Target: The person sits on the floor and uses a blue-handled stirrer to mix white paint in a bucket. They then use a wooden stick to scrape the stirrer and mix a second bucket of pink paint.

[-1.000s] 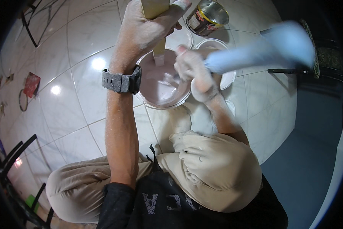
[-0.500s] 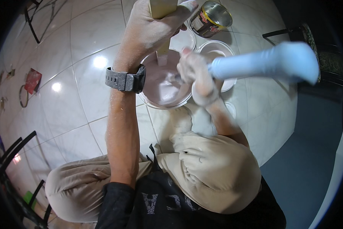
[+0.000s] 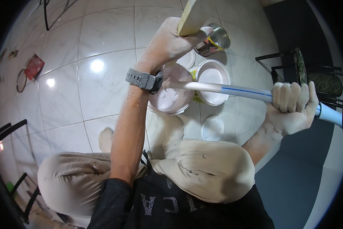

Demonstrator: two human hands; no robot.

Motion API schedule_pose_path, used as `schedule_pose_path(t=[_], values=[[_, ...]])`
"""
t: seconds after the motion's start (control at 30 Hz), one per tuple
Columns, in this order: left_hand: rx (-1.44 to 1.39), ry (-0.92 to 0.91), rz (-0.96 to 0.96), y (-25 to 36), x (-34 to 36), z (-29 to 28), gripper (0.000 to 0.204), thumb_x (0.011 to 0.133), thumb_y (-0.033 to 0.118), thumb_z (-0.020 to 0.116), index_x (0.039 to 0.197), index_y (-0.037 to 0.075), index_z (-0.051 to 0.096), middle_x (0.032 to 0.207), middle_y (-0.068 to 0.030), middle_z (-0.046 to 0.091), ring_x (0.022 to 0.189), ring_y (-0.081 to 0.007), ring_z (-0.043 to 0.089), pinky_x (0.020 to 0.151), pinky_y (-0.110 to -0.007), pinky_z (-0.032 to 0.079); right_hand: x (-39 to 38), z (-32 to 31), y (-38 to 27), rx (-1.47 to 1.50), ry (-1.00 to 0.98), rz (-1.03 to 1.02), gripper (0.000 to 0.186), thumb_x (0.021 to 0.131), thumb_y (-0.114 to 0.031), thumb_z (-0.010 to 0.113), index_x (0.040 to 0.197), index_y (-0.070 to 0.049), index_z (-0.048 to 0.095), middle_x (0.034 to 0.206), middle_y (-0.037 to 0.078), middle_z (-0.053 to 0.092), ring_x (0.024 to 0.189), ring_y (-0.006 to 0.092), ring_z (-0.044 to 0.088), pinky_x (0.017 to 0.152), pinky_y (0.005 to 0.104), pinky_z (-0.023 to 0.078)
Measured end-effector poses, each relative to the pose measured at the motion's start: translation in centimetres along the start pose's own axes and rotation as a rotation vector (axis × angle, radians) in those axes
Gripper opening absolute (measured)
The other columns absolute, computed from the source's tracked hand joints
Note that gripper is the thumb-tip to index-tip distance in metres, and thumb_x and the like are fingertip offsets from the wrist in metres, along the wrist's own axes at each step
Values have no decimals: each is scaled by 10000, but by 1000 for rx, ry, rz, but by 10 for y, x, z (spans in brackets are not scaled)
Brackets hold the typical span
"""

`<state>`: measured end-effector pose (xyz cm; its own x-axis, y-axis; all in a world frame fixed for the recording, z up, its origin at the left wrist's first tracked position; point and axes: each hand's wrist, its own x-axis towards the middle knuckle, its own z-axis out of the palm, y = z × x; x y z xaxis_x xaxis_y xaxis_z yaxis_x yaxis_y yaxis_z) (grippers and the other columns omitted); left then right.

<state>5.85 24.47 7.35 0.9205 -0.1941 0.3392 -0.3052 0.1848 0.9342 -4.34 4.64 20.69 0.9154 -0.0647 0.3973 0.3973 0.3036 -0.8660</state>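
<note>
Tiled floor. Right hand closed round striped pipe, pipe tip over bucket of pale pink mix. Left hand clasps yellowish slat, above bucket's far side. Open can beyond.

The long, pale pipe, blue-striped and smeared whitish toward its tip, slants across from the right; its tip is over the bucket, whether touching the contents unclear. Inside that round, white-rimmed bucket sits a smooth, pinkish mix. The flat, yellowish stick stands tilted, its lower end hidden.
</note>
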Motion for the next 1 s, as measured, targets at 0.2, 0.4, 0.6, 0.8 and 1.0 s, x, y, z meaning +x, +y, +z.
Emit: schedule_pose_path(t=[0.2, 0.4, 0.6, 0.8, 1.0], values=[[-112, -67, -31, 9, 0, -5, 346, 891, 276, 688, 652, 45, 595, 560, 32, 502, 530, -54, 456, 491, -256, 360, -3, 7, -2, -6, -28, -70, 506, 1023, -248, 241, 521, -188, 261, 405, -43, 231, 332, 79, 97, 329, 251, 160], [-25, -1, 79, -6, 1, -10, 299, 884, 276, 697, 793, -2, 634, 632, 49, 510, 615, -46, 437, 534, -269, 395, -10, 3, 25, -55, 3, 91, 507, 1010, -268, 297, 514, -175, 250, 402, -44, 211, 334, 90, 112, 342, 289, 147], [20, -45, -5, -1, 3, -2, 329, 876, 288, 697, 770, -10, 609, 605, 26, 500, 596, -68, 425, 525, -288, 390, -10, 9, 34, -38, 49, 155, 494, 992, -254, 376, 523, -178, 239, 411, -46, 205, 350, 86, 120, 382, 287, 129], [-11, -27, 2, -4, 3, -6, 309, 867, 262, 702, 712, 15, 598, 559, 32, 471, 540, -53, 408, 472, -285, 336, -5, 16, 51, -236, 105, 283, 484, 970, -247, 401, 521, -178, 234, 419, -59, 199, 365, 78, 118, 389, 293, 137], [-4, -65, -48, 2, 3, -7, 292, 852, 233, 685, 717, -21, 629, 565, -18, 552, 543, -80, 469, 539, -284, 420, -1, 11, 39, -27, 37, 210, 487, 973, -280, 394, 527, -183, 225, 418, -57, 183, 361, 79, 100, 389, 300, 132]])
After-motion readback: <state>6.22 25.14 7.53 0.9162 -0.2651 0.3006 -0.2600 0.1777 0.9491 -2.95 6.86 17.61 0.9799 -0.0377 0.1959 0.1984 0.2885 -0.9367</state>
